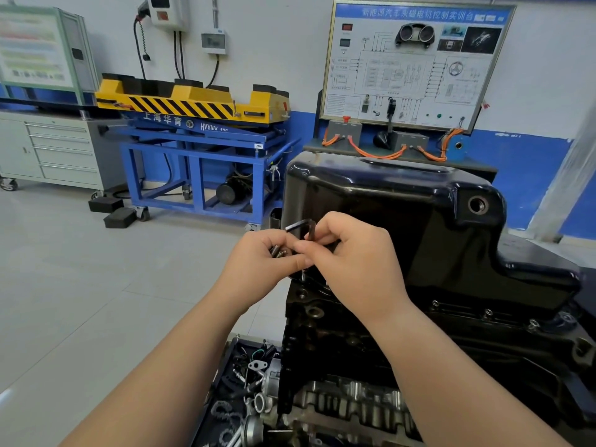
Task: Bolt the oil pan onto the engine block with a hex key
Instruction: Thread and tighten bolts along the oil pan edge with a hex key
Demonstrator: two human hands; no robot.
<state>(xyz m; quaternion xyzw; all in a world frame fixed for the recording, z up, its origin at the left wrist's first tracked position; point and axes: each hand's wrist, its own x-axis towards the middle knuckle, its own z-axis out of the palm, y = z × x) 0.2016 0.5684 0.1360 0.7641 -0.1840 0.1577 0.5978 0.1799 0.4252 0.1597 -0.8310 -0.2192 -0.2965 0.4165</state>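
Both hands meet in front of the near left corner of the oil pan. The left hand (258,266) is curled around a few small bolts (279,251), and their threaded ends show between its fingers and thumb. The right hand (354,266) grips an L-shaped hex key (301,228) in its curled fingers, with the bend of the key standing up above the knuckles. Its thumb and forefinger reach to the bolts in the left hand, but I cannot tell whether they pinch one. The oil pan (419,221) is black and glossy and sits on top of the engine block (338,337) with its deep side upward. A round drain hole (478,204) shows at its upper right corner. Just below the hands, a single bolt (303,275) stands upright at the edge of the pan. More flange bolts (488,312) sit along the rim on the right side. Low on the left, beside the block, a dark tray (222,379) holds loose metal parts and a chain. Behind, on the grey floor (96,285), stands a blue steel stand (193,150) that carries a yellow platform (193,98) with black stripes. Two black blocks (120,217) lie near its wheel. A grey drawer cabinet (54,150) is at the far left, and a wiring training board (416,62) with orange cables stands behind the pan.
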